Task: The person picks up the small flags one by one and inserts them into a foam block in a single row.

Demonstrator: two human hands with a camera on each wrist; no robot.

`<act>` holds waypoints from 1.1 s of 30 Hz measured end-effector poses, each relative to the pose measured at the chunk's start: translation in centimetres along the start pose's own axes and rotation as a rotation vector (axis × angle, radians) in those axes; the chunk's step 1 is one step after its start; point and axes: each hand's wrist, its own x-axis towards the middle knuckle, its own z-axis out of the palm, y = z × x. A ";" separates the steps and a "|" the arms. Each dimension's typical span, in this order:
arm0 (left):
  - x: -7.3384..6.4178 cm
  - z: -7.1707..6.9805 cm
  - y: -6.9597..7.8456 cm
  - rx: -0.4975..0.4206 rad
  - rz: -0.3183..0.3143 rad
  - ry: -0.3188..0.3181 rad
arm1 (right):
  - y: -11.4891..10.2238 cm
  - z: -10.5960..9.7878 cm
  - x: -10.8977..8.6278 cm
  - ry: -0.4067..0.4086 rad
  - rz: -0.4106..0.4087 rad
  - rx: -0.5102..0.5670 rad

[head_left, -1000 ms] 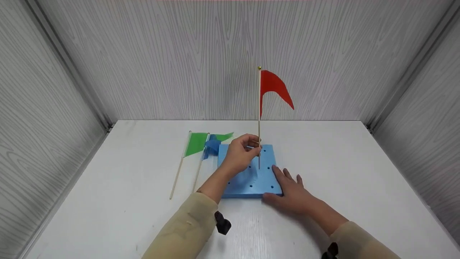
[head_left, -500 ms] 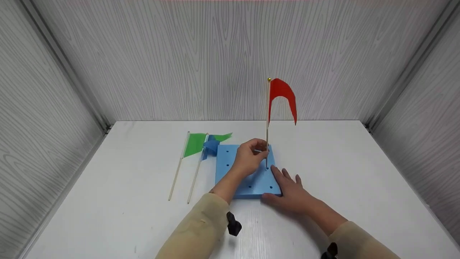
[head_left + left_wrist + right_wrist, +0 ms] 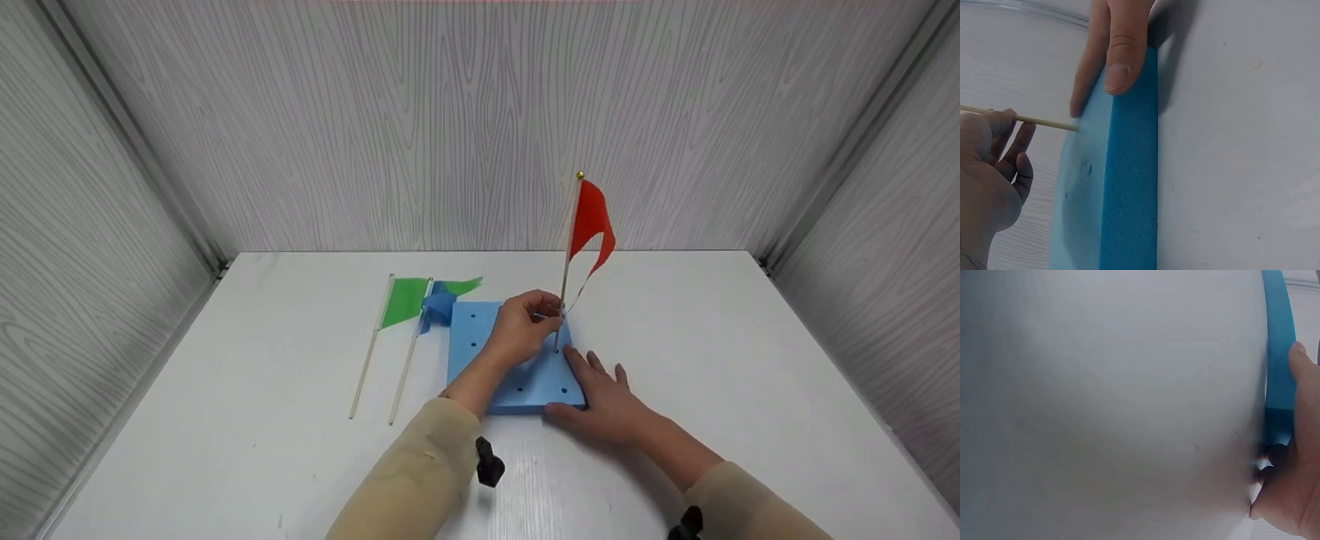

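My left hand [image 3: 521, 330] pinches the thin stick of a red flag [image 3: 591, 217] topped by a gold bead. The flag leans slightly right. Its lower tip meets a hole in the right column of a light blue foam block [image 3: 469, 367], which has several small holes. From the left wrist view, the stick [image 3: 1047, 121] ends right at the block's top face. My right hand [image 3: 607, 405] rests on the block's right front corner, fingers spread and mostly straight. Its thumb lies along the front edge; in the right wrist view, other fingertips [image 3: 1266, 473] reach down beside the block.
Left of the block, a green flag [image 3: 403, 301] and a blue flag [image 3: 440, 305] lie on the white table [image 3: 285, 360], their cloths overlapping. The blue cloth comes close to the block's back left corner. Wood-grain panels [image 3: 480, 127] enclose the back and sides.
My left hand has moved right and slightly down with the red flag, bringing the stick's tip to the hole. The flag has tilted rightward. My right hand stays on the block.
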 end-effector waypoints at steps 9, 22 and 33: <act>0.1 0.4 -0.3 0.000 -0.009 -0.025 | 0.3 0.1 0.1 0.002 -0.002 -0.008; 0.1 0.4 -1.2 0.089 0.000 -0.068 | 0.1 0.1 0.1 0.002 0.001 -0.027; -0.2 0.2 -1.0 0.093 0.004 -0.070 | 0.4 0.2 0.2 0.002 -0.003 -0.011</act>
